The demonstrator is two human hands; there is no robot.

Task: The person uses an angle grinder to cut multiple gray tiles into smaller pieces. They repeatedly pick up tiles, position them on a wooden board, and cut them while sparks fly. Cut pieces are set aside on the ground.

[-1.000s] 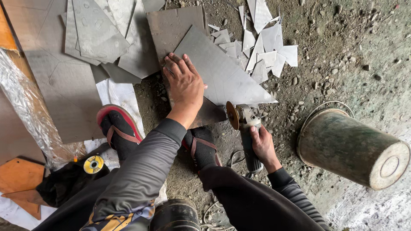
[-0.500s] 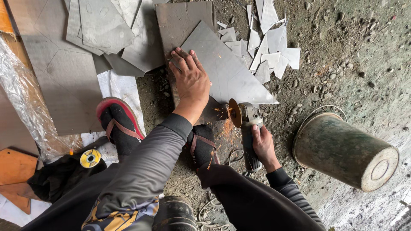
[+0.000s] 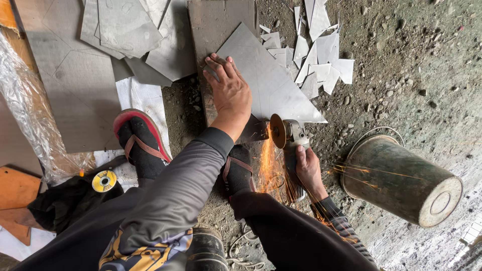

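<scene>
Left hand [image 3: 228, 90]: fingers spread, pressed flat on the grey metal sheet [image 3: 271, 80].
Right hand [image 3: 309, 170]: wrapped tightly round the angle grinder [image 3: 288, 143].
Grinder disc [image 3: 276, 131]: at the sheet's near edge, throwing orange sparks [image 3: 268, 165].
Sheet: lying on a dark board [image 3: 221, 25] on the dirt floor.
Nearby: offcuts [image 3: 321, 55] beyond, overturned bucket [image 3: 401, 178] right.

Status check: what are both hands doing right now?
Left hand flat on metal sheet. Right hand grips angle grinder, sparks flying. Bucket lying close by.
</scene>
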